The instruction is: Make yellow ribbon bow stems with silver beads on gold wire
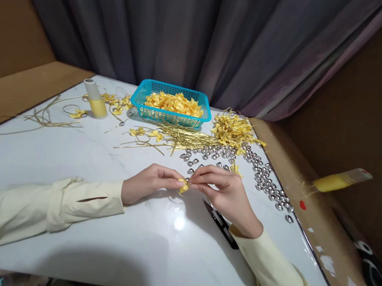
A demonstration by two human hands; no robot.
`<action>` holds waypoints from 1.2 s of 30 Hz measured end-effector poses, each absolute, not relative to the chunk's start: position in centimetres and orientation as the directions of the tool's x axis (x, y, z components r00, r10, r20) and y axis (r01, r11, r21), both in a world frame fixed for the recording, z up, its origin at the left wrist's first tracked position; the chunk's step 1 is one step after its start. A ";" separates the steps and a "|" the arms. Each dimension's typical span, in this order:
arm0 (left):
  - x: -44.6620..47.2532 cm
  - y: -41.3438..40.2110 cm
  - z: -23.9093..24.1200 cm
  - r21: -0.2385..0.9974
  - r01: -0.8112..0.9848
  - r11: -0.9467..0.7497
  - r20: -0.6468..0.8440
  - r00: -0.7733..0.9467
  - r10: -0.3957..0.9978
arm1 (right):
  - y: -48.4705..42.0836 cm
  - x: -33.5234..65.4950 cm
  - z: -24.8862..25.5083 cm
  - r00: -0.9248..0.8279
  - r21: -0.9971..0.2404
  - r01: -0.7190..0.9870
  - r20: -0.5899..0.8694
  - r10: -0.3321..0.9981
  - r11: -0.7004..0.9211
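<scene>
A small yellow ribbon bow is pinched between the thumb and fingers of my left hand. A thin wire loop curves below the bow, and a bit of silver shows at its top edge. My right hand meets the bow from the right, thumb and fingertips pressed together. What those fingertips grip is too small to make out. Under the right hand lies a black utility knife on the white marbled tabletop. Just beyond my fingers are scattered silver oval beads.
A blue basket heaped with yellow bows stands at the back. Gold wire strips lie before it, with a pile of wired bows to the right. Glue bottles stand left and lie right. Black-handled scissors rest far right.
</scene>
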State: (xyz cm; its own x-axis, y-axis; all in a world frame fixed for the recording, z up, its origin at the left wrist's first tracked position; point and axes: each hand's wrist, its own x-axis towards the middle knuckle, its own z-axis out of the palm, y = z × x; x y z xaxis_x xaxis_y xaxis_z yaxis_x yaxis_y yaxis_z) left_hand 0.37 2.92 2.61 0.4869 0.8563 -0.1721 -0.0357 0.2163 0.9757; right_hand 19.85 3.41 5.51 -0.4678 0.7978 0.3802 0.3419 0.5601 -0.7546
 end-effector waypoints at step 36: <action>0.6 2.5 2.2 0.982 -0.050 0.180 -0.157 0.305 0.939 | 3.0 20.1 6.3 -0.543 -0.711 0.572 0.045 0.839 0.408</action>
